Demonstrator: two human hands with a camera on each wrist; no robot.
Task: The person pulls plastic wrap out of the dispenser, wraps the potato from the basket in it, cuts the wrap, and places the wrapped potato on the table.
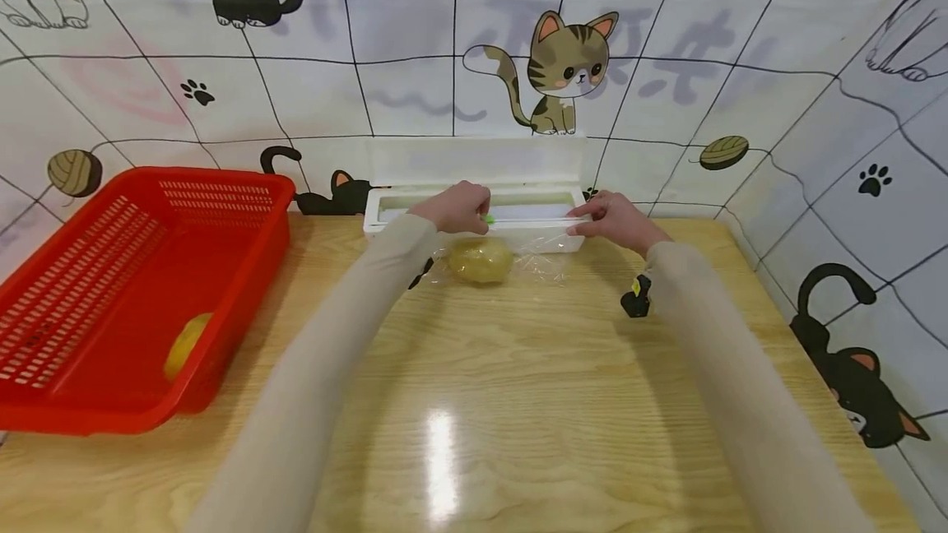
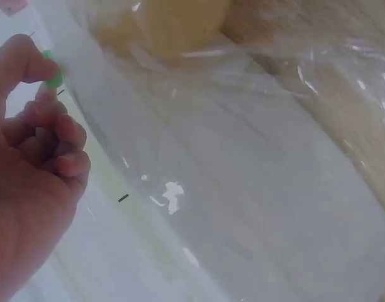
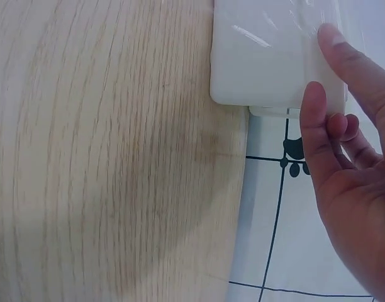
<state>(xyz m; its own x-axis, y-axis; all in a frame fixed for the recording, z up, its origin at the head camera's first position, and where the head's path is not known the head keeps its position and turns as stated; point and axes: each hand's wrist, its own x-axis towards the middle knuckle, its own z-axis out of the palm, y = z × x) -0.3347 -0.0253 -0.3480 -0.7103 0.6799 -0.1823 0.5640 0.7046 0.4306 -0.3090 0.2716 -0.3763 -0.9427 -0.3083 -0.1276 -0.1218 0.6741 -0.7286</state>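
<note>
A white cling film dispenser box (image 1: pixel 538 238), its lid raised, stands against the back wall. My left hand (image 1: pixel 455 208) pinches the small green slide cutter (image 2: pixel 53 70) on the box's front edge. At the right end, my right hand (image 1: pixel 615 220) grips the box, with the thumb (image 3: pixel 350 60) on its top and the index finger at its end. Clear film (image 1: pixel 544 266) hangs over the front onto the table. Under or in this film, a yellow potato-like lump (image 1: pixel 480 260) lies just before the box.
To the left stands a red plastic basket (image 1: pixel 252 286), with a yellow piece (image 1: pixel 185 345) partly hidden behind its near wall. A cat-print sheet (image 1: pixel 415 97) covers the walls behind and to the right of the wooden table (image 1: pixel 518 401).
</note>
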